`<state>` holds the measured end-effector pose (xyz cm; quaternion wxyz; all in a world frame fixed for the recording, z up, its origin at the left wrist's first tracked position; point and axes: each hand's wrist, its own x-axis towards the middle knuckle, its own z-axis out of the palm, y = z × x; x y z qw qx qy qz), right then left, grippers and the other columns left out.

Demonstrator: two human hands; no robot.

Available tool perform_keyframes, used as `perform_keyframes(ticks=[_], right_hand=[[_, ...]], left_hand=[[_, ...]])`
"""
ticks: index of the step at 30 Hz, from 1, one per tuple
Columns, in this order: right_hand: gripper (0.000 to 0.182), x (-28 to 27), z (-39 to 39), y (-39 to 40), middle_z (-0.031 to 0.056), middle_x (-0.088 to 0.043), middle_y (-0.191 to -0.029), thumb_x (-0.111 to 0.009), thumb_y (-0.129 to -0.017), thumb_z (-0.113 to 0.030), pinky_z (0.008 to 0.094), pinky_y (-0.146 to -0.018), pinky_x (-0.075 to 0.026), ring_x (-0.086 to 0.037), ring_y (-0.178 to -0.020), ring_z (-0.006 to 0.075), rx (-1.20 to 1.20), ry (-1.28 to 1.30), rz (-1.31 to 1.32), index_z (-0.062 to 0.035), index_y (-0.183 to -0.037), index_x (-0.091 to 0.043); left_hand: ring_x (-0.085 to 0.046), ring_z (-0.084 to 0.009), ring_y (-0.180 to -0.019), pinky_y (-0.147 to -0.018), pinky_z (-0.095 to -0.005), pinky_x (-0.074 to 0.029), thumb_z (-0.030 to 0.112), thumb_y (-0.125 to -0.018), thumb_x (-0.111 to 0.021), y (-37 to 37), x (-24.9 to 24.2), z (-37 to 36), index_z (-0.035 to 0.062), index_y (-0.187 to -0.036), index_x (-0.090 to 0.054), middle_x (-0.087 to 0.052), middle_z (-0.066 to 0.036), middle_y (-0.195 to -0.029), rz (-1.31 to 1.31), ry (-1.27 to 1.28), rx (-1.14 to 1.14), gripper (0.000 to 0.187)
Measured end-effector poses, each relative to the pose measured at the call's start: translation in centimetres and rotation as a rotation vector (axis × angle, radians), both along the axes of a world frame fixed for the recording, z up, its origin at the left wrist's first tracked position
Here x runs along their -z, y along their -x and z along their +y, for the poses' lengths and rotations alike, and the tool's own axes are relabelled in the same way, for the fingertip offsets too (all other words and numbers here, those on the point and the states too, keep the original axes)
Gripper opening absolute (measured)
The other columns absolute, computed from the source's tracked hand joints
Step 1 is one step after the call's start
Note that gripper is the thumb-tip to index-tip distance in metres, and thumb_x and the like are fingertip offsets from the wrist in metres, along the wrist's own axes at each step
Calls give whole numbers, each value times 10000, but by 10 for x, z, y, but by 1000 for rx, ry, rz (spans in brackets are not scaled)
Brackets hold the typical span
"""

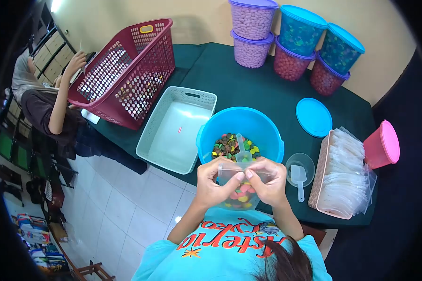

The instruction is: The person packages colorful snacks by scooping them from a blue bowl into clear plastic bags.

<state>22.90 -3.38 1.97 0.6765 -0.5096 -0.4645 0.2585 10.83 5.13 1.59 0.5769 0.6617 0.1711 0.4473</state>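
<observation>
A clear plastic bag (241, 194) with pink, yellow and brown candies in its lower part hangs between my hands, over the table's front edge. My left hand (219, 180) pinches the top of the bag on one side, and my right hand (268, 180) pinches it on the other. Both thumbs meet near the middle of the bag's top. Just beyond my hands stands a blue tub (241, 119) holding brown, yellow, pink and green candies, with a clear scoop (241, 146) in it.
Around the tub are a pale green tray (166, 136), a maroon basket (138, 89), a round bowl (293, 161) with a white scoop (298, 177), a box of bags (319, 187), a pink container (380, 145), a blue lid (313, 117) and stacked tubs (300, 35). Another person (47, 107) stands left.
</observation>
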Motion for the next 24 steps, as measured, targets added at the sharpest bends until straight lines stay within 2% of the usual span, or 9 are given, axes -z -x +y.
perform_keyframes(ticks=[4,6,8,11,14,15,24], right_hand=[[47,-5,6,9,78,-605,-673,-609,-696,2,232,-545,-436,-569,-574,124,42,-36,-132,-1,-742,-618],[54,-12,8,13,85,-609,-666,-614,-690,6,236,-531,-437,-571,-558,134,44,-72,-159,-7,-742,-622],[60,-19,4,14,81,-610,-645,-626,-681,3,237,-516,-434,-570,-551,138,-12,5,-210,-17,-737,-626],[76,-26,5,19,71,-605,-613,-649,-654,5,233,-489,-420,-563,-530,146,-20,-42,-308,-25,-721,-627],[83,-30,4,22,70,-602,-604,-667,-629,10,231,-470,-407,-558,-509,153,-8,-31,-352,-28,-690,-625],[80,-29,5,23,71,-602,-604,-669,-628,9,233,-467,-407,-558,-507,154,-7,-3,-355,-29,-683,-624],[69,-24,32,46,54,-617,-614,-669,-629,-13,248,-501,-400,-586,-540,146,-5,49,-379,-43,-672,-624]], left_hand=[[-586,-147,-660,-583,-242,-445,13,-696,-631,13,-11,9,-17,-761,-622,-615,-119,-738,80,-23,88,72],[-599,-165,-674,-609,-258,-461,1,-689,-632,20,-13,12,-14,-760,-624,-620,-120,-728,80,-138,100,73],[-591,-176,-621,-644,-269,-447,-17,-668,-635,30,-21,15,-5,-699,-618,-618,-115,-679,135,-130,73,37],[-584,-192,-608,-702,-364,-450,1,-645,-651,47,-24,27,10,-684,-612,-614,-92,-665,94,-366,132,56],[-561,-178,-578,-704,-376,-447,15,-618,-664,63,-23,34,19,-666,-604,-595,-75,-633,80,-423,57,77],[-554,-158,-597,-709,-358,-450,41,-640,-672,66,-21,38,41,-668,-614,-592,-37,-637,85,-422,50,64],[-554,-144,-607,-764,-354,-414,54,-635,-673,101,-7,82,68,-657,-615,-595,-23,-648,97,-435,140,64]])
